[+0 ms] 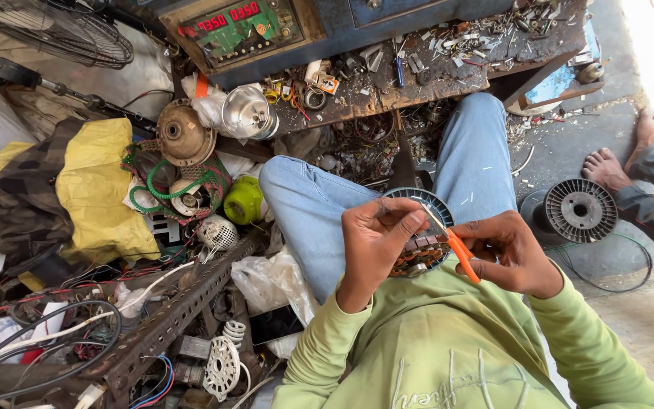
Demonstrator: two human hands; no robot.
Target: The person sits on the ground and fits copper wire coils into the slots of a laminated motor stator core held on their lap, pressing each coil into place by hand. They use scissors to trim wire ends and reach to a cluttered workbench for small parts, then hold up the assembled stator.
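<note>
My left hand [376, 242] grips a round motor stator [418, 231] with copper windings, held above my lap. My right hand [512, 254] holds a small orange-handled tool [459, 254], like scissors or snips, with its metal tip laid against the stator's top face. Both hands sit close together over my jeans-covered legs [319, 204]. I wear a light green long-sleeved top.
A cluttered workbench [418, 76] with a machine showing red digits [228, 19] lies ahead. A fan guard [62, 30], a yellow cloth [96, 189], wires and a perforated metal bar [175, 318] crowd the left. A black wire spool [577, 212] and another person's bare feet [618, 163] are at the right.
</note>
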